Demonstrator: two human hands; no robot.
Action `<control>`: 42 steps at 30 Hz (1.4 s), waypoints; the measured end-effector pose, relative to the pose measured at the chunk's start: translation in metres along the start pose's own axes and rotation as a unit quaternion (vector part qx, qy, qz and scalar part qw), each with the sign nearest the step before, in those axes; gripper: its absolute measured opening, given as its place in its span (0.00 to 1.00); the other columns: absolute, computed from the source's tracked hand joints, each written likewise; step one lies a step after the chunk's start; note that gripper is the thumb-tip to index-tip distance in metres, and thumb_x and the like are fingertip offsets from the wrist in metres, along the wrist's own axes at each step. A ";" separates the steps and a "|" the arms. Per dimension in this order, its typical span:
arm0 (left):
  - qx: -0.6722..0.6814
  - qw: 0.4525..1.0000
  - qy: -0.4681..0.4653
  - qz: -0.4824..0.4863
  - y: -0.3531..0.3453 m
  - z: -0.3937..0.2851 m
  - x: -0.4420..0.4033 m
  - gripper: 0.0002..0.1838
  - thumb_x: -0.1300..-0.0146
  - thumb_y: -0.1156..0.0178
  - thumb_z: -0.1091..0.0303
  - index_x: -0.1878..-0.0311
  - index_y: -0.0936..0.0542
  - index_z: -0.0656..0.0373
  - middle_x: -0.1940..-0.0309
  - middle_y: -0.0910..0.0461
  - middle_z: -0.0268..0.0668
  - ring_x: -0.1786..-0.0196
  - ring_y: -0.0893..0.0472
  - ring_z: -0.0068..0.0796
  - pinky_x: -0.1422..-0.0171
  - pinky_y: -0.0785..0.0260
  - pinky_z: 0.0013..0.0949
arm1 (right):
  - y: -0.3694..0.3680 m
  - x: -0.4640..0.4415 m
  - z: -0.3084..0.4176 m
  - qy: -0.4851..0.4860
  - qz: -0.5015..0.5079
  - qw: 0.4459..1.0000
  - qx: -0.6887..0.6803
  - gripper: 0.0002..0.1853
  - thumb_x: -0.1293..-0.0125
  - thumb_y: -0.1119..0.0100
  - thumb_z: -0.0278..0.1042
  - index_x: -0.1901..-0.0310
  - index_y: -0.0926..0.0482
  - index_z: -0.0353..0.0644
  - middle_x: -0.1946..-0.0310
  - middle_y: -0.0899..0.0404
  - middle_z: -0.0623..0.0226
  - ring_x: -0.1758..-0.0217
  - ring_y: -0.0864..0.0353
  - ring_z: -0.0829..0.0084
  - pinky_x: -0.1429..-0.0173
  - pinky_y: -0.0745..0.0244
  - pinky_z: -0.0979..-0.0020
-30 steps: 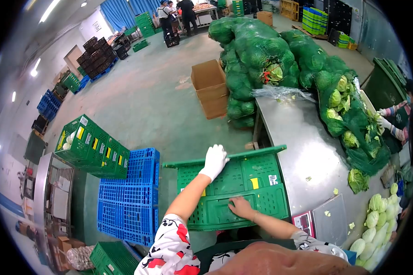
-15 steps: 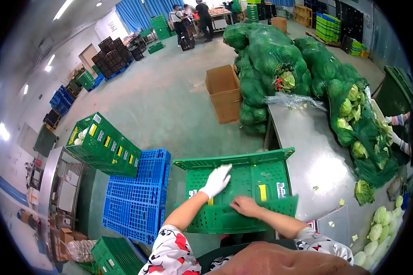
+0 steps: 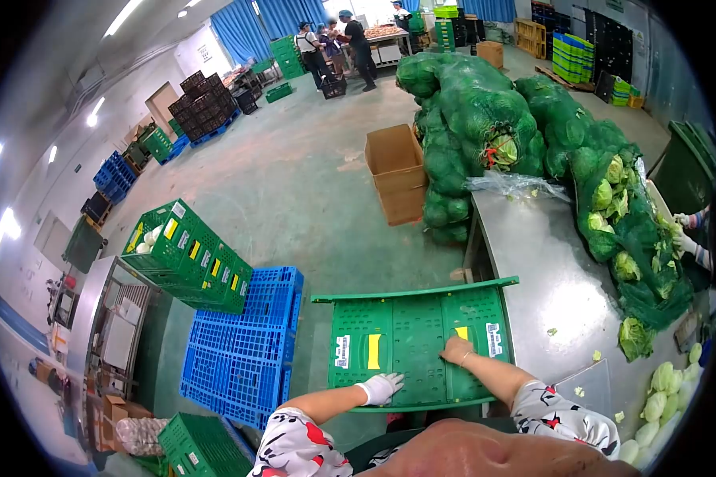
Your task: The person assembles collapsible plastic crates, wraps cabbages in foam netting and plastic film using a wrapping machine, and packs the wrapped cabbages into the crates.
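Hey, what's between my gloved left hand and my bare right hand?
In the head view, only the green crate shows between the left hand and the right hand; that stretch is bare perforated plastic.

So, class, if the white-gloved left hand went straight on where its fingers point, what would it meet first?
Passing over the perforated green plastic crate, the left hand would probably meet the bare right forearm first, though the forearm's height above the crate is hard to judge.
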State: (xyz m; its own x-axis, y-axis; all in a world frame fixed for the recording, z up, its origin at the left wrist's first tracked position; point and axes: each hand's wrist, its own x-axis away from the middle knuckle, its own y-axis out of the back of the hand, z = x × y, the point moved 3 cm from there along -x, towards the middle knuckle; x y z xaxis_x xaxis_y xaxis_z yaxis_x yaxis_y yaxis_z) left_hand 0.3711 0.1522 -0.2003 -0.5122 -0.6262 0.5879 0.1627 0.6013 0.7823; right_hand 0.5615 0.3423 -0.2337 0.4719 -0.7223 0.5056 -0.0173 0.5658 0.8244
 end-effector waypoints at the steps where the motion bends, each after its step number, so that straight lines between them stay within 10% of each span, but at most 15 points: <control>1: -0.004 1.000 0.002 -0.002 -0.002 -0.002 0.002 0.36 0.39 0.35 0.61 0.28 0.33 0.61 0.23 0.43 0.49 0.24 0.37 0.48 0.26 0.37 0.45 | -0.008 0.002 0.002 -0.023 -0.019 1.000 0.000 0.30 0.41 0.30 0.55 0.50 0.19 0.33 0.52 0.15 0.52 0.47 0.15 0.54 0.44 0.19 0.60; 6: -0.048 0.998 -0.025 -0.006 0.000 -0.004 0.007 0.36 0.39 0.35 0.59 0.29 0.32 0.62 0.24 0.41 0.46 0.25 0.36 0.43 0.30 0.34 0.44 | -0.008 0.008 -0.003 -0.006 -0.022 1.000 -0.014 0.35 0.44 0.28 0.56 0.49 0.22 0.30 0.55 0.15 0.50 0.49 0.14 0.55 0.46 0.19 0.61; 10: -0.085 0.995 -0.018 0.043 0.052 -0.024 0.012 0.24 0.37 0.38 0.48 0.50 0.18 0.61 0.46 0.20 0.38 0.40 0.25 0.38 0.31 0.35 0.41 | -0.009 0.002 -0.006 -0.006 -0.031 0.999 -0.027 0.35 0.46 0.28 0.56 0.49 0.22 0.30 0.56 0.14 0.50 0.50 0.14 0.55 0.47 0.19 0.60; 11: -0.111 0.992 -0.031 -0.046 0.038 -0.021 0.006 0.23 0.35 0.41 0.45 0.59 0.17 0.58 0.60 0.17 0.35 0.48 0.23 0.37 0.34 0.35 0.41 | -0.011 0.003 -0.007 -0.011 -0.040 0.999 -0.032 0.35 0.46 0.29 0.57 0.49 0.22 0.31 0.56 0.14 0.50 0.50 0.14 0.55 0.48 0.19 0.60; 21: -0.080 0.964 0.002 -0.254 0.047 0.004 0.027 0.22 0.31 0.44 0.53 0.79 0.20 0.55 0.82 0.23 0.36 0.70 0.23 0.38 0.56 0.34 0.39 | 0.050 0.048 -0.011 -0.024 -0.153 0.980 -0.128 0.33 0.48 0.34 0.46 0.49 0.28 0.25 0.64 0.16 0.42 0.58 0.15 0.46 0.51 0.21 0.51; 36: -0.040 0.926 0.241 -0.288 0.070 0.059 0.183 0.21 0.33 0.42 0.52 0.77 0.18 0.55 0.80 0.21 0.39 0.68 0.19 0.41 0.56 0.31 0.40 | 0.151 0.122 -0.158 -0.055 -0.313 0.947 -0.051 0.17 0.39 0.37 0.41 0.57 0.23 0.35 0.73 0.18 0.45 0.66 0.17 0.44 0.59 0.22 0.51; 42: 0.178 0.844 0.089 -0.497 0.130 -0.050 0.132 0.11 0.36 0.36 0.61 0.70 0.17 0.56 0.73 0.18 0.41 0.62 0.19 0.43 0.51 0.29 0.44 | 0.178 0.220 -0.116 -0.038 -0.420 0.892 -0.163 0.23 0.36 0.35 0.50 0.53 0.20 0.35 0.63 0.16 0.53 0.58 0.16 0.55 0.52 0.21 0.58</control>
State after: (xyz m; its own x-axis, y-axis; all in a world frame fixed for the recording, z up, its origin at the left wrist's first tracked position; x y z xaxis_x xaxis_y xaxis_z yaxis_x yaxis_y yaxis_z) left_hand 0.3664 0.1225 -0.0109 -0.1057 -0.9551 -0.2766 -0.5537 -0.1746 0.8142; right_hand 0.7647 0.3305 -0.0051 0.1358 -0.9638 -0.2296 0.5774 -0.1114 0.8088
